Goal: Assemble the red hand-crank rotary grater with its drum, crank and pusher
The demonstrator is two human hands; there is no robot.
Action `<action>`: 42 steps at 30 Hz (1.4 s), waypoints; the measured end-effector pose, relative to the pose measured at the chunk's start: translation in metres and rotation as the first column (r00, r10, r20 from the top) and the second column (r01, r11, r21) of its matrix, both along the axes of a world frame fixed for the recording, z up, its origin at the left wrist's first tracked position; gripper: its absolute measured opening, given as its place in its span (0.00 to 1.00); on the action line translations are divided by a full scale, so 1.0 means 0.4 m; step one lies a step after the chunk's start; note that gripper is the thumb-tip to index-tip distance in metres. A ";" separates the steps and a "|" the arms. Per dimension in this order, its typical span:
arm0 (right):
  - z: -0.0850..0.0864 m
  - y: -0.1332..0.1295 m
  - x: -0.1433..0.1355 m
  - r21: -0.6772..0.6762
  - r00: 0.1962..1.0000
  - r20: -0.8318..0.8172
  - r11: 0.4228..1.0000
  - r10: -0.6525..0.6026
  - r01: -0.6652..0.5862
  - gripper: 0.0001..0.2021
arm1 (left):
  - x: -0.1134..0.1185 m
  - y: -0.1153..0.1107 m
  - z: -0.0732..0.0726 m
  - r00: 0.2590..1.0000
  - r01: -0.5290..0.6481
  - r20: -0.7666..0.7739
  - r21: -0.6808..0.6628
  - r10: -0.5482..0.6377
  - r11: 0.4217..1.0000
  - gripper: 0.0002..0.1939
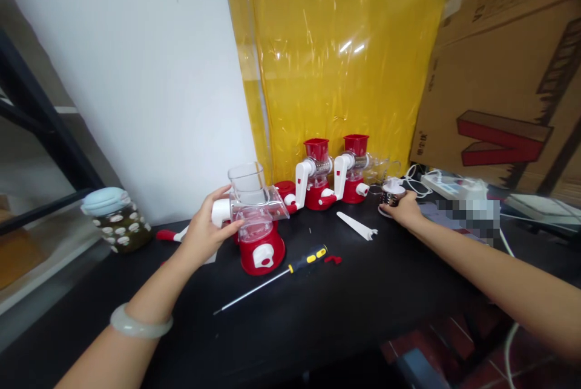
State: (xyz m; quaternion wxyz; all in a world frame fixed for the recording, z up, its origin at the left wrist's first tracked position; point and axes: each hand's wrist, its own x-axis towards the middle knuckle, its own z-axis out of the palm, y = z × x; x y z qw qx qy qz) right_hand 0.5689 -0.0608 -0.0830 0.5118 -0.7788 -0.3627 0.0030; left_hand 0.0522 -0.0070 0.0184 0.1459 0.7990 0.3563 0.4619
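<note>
Clear-topped grater (256,228) upright on black table (281,328); my L hand (205,228) clasps its housing, thumb opposing fingers. Screwdriver (313,257) just in front of grater. Well R of grater, my R hand (407,210) pinches metal drum (391,198). Judged: L steadies, R grasps; moving drum needs firm R grip.

Soft daylight-like brightness, glare on yellow plastic (345,74)
</note>
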 end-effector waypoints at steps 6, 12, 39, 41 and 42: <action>0.093 -0.073 -0.067 0.082 0.950 0.166 0.956 0.264 -0.280 0.39 | 0.006 -0.013 0.008 0.999 0.045 0.024 -0.022 -0.045 0.999 0.41; 0.246 -0.130 -0.257 -0.145 0.550 0.434 0.658 0.713 -0.739 0.32 | 0.003 -0.010 0.002 0.998 0.062 0.022 -0.012 -0.062 0.998 0.41; 0.193 0.036 -0.575 0.318 0.379 0.077 0.338 0.922 -0.886 0.26 | -0.011 0.000 -0.013 0.975 0.183 0.145 -0.089 -0.169 0.979 0.44; 0.172 0.034 -0.595 0.288 0.430 0.151 0.376 0.890 -0.881 0.28 | -0.008 -0.001 -0.015 0.971 0.187 0.167 -0.090 -0.171 0.978 0.45; 0.163 0.033 -0.603 0.274 0.448 0.179 0.393 0.876 -0.878 0.30 | -0.008 -0.001 -0.016 0.967 0.195 0.182 -0.089 -0.176 0.977 0.46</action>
